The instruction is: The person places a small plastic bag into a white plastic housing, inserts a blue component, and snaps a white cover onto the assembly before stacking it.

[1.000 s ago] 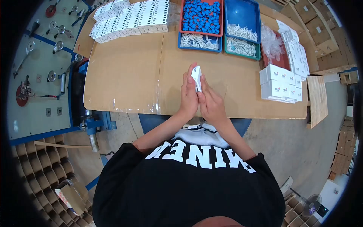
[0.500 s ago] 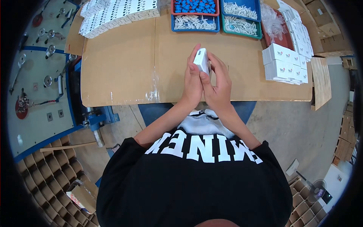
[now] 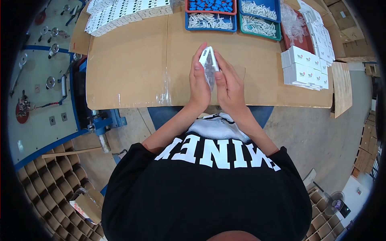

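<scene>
Between my two hands, above the cardboard-covered table, is a small white box (image 3: 208, 66). Its upper end carries small dark print, and its sides spread apart around a greyish inside whose contents I cannot make out. My left hand (image 3: 199, 84) grips the box from the left, with the thumb against its near side. On the other side, my right hand (image 3: 230, 82) has its thumb and fingers closed on the right wall.
Cardboard (image 3: 128, 72) covers the table. White boxes (image 3: 128, 14) are lined up at the back left. Trays hold blue pieces (image 3: 211, 5) and white plugs (image 3: 207, 21). Stacked white boxes (image 3: 305, 68) and a red tray with clear bags (image 3: 295, 26) stand on the right.
The box has gone from a closed shape to one with its sides spread apart, showing a grey inside. Both hands have shifted slightly left, and my wrists are farther apart.
</scene>
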